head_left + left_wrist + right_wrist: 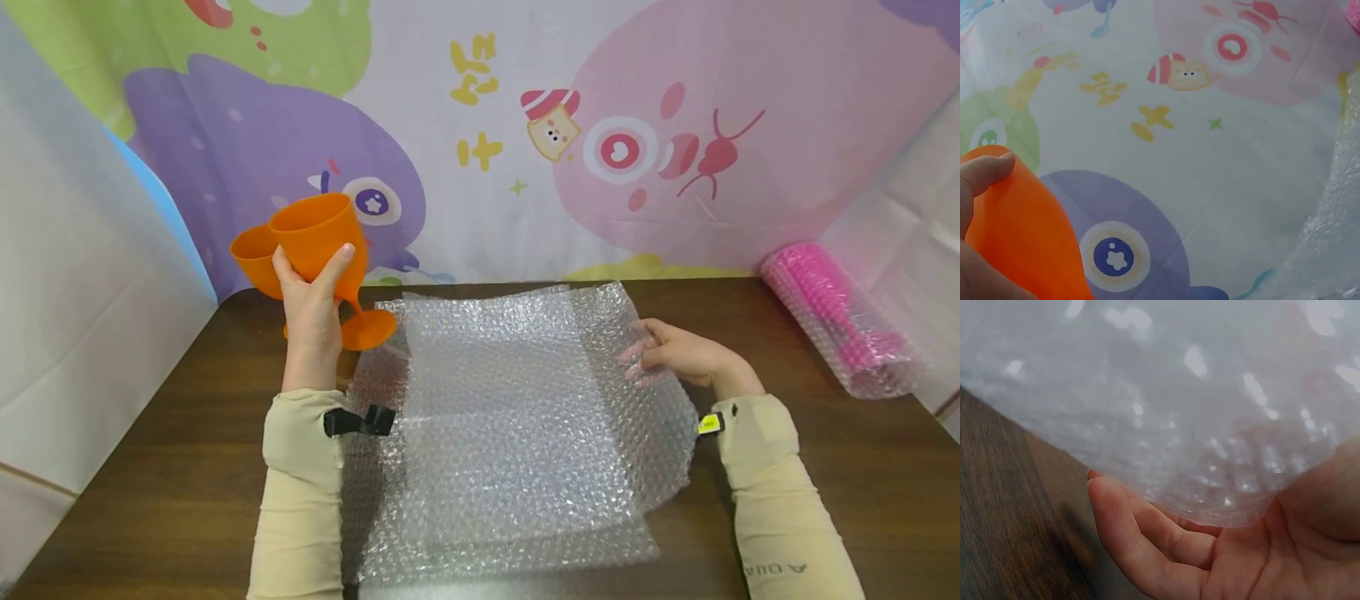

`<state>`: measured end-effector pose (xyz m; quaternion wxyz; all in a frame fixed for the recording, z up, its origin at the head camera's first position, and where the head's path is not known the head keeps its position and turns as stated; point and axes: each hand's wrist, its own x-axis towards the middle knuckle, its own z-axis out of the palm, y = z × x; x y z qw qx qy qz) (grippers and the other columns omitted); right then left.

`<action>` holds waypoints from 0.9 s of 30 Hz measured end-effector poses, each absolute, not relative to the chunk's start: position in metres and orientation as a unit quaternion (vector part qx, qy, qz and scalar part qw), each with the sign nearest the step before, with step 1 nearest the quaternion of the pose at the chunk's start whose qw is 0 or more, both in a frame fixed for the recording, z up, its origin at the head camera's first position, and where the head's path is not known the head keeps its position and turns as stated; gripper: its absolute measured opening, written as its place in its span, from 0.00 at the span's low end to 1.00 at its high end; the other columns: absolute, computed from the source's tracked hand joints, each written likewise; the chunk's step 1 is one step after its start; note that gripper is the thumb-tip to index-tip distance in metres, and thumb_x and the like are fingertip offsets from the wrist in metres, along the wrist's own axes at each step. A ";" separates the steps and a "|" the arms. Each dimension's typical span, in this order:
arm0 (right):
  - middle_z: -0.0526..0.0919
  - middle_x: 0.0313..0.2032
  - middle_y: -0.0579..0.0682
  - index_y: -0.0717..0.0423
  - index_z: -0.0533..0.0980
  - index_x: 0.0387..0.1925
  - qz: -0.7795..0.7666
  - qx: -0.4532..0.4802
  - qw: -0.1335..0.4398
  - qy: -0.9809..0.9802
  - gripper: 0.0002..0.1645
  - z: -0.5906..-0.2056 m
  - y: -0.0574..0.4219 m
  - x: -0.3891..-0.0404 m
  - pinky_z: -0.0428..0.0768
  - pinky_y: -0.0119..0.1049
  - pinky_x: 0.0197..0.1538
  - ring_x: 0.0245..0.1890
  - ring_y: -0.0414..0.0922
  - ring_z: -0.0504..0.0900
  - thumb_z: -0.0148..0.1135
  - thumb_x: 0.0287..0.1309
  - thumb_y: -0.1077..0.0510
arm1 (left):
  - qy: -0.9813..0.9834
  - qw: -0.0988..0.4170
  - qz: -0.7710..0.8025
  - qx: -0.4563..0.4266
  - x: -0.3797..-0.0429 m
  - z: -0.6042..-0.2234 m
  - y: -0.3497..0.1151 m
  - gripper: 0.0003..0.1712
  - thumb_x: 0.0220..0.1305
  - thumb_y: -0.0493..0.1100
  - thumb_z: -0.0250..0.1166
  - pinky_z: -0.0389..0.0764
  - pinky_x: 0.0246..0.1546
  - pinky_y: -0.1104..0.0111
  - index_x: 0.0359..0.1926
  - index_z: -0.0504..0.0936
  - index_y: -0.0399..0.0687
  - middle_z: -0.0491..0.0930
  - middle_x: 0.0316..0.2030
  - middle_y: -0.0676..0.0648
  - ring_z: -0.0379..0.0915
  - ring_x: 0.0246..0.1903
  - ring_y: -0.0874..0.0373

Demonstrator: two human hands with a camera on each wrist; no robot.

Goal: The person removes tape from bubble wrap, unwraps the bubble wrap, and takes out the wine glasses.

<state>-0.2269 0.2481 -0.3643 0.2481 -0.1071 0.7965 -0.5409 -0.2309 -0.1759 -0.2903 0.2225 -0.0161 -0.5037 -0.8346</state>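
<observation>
Two orange goblets are raised over the left part of the table in the head view. My left hand (311, 304) grips them together, its thumb and fingers against the bowl of the nearer goblet (318, 237). The other goblet (255, 258) is partly hidden behind the hand. In the left wrist view, fingers press on an orange bowl (1025, 231). A sheet of clear bubble wrap (510, 417) lies in overlapping layers on the table. My right hand (686, 357) holds its lifted right edge, with the fingers curled under the plastic (1147, 425).
At the right end of the dark wooden table (172, 467), a pink goblet (825, 292) lies rolled in bubble wrap. A cartoon-printed curtain (480, 225) hangs along the table's back edge. Pale side sheets (82, 333) stand at left and right.
</observation>
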 end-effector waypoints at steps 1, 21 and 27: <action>0.67 0.50 0.73 0.71 0.36 0.65 -0.542 -0.109 0.248 0.795 0.43 -0.364 0.248 -0.227 0.80 0.38 0.40 0.36 0.43 0.81 0.44 0.51 0.73 | -0.507 0.224 -0.833 -0.011 -0.231 -0.290 -0.177 0.38 0.50 0.36 0.68 0.68 0.52 0.61 0.58 0.58 0.56 0.66 0.51 0.48 0.65 0.50 0.55; 0.68 0.49 0.71 0.71 0.35 0.65 -0.545 -0.102 0.249 0.795 0.44 -0.364 0.247 -0.226 0.80 0.38 0.41 0.36 0.43 0.80 0.45 0.51 0.73 | -0.568 0.226 -0.787 0.081 -0.229 -0.293 -0.196 0.40 0.47 0.42 0.71 0.69 0.50 0.62 0.57 0.58 0.55 0.65 0.51 0.51 0.65 0.48 0.57; 0.68 0.50 0.70 0.71 0.35 0.65 -0.545 -0.104 0.251 0.793 0.44 -0.364 0.248 -0.226 0.80 0.38 0.41 0.36 0.43 0.80 0.45 0.51 0.73 | -0.568 0.242 -0.781 0.095 -0.230 -0.294 -0.201 0.42 0.46 0.41 0.72 0.69 0.53 0.63 0.58 0.56 0.55 0.64 0.51 0.51 0.65 0.49 0.57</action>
